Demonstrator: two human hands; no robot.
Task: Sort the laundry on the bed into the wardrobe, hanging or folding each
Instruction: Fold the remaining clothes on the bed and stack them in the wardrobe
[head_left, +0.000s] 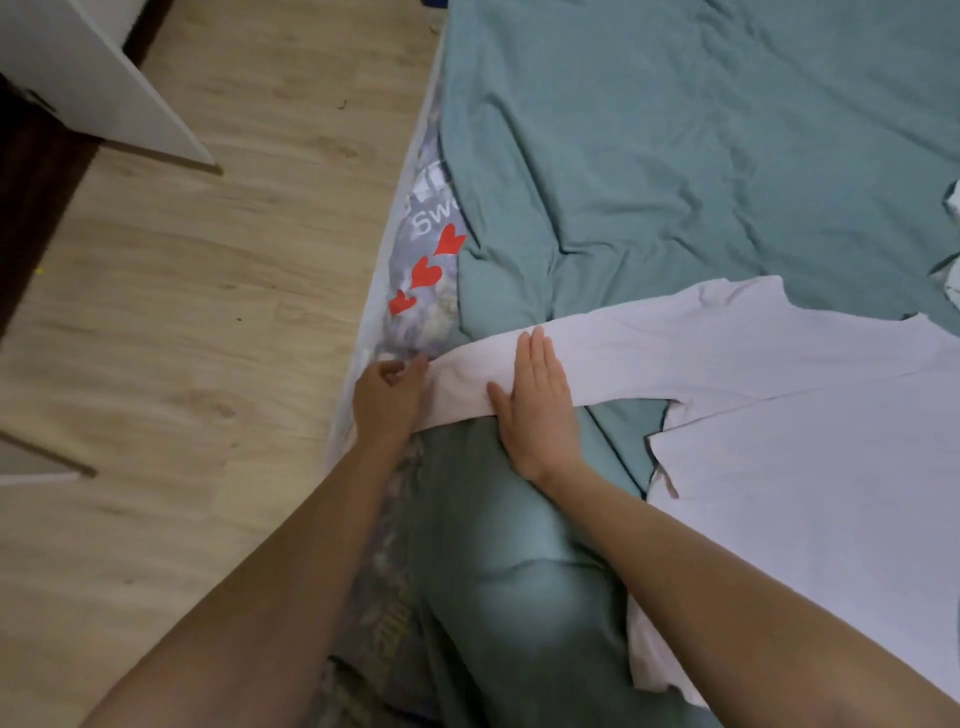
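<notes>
Laundry here is one pale lilac long-sleeved shirt (810, 467), thin and smooth, spread flat over the bed (675, 130) on the right side of the view. Its one visible sleeve (597, 358) stretches as a long flat band toward the bed's left edge. The right hand (537, 400) lies palm down on that sleeve, fingers straight and pressed together, thumb out to the side, with the heel of the palm reaching onto the cover below. The left hand (387, 397) is at the cuff end, fingers curled in around the sleeve's tip at the mattress edge. The bed's cover is a soft, matte teal fabric, rumpled into broad creases. Along its left edge a grey printed sheet (423, 260) shows, with red hearts and white lettering. Beside the bed runs light wood-grain flooring (208, 312), and a white flat panel (98, 78) stands at upper left.
</notes>
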